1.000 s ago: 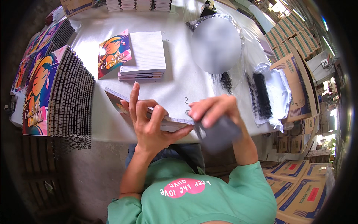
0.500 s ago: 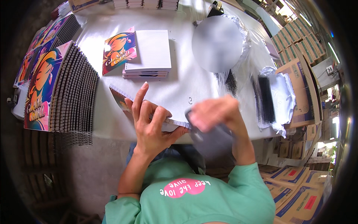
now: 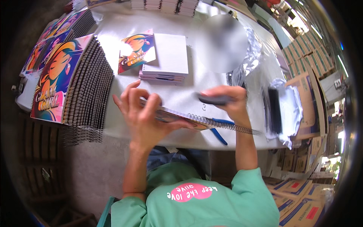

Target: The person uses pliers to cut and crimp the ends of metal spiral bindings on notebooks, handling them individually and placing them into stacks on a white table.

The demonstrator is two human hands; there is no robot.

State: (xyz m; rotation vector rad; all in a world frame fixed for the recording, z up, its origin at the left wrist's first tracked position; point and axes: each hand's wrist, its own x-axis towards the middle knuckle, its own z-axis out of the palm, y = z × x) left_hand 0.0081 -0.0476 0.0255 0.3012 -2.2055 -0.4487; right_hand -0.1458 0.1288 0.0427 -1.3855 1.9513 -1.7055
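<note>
My left hand [image 3: 140, 113] is closed round a thin notebook [image 3: 172, 115], held on edge above the near side of the table. A dark wire spiral coil [image 3: 242, 129] runs along the notebook's upper edge, its loose end sticking out to the right below my right wrist. Closed fingers of my right hand [image 3: 236, 101] grip a dark, rounded oblong object [image 3: 215, 99], slightly blurred, whose kind I cannot make out. It is held apart from the notebook. Beneath the coil, a blue-handled tool [image 3: 220, 137] rests at the table's near edge, partly hidden.
Loose lined pages [image 3: 171, 53] sit stacked with a colourful cover [image 3: 137, 51] on their left. Tall piles of coil-bound notebooks [image 3: 87, 83] stand at left. Black coils [image 3: 275, 109] lie on white wrapping [image 3: 293, 109] at right, beside cardboard boxes [image 3: 308, 102]. A blurred disc covers the far right.
The coil's loose end now shows beyond the notebook's right end. My right hand has moved up, away from the notebook, with the dark object. The blue-handled tool has come into sight.
</note>
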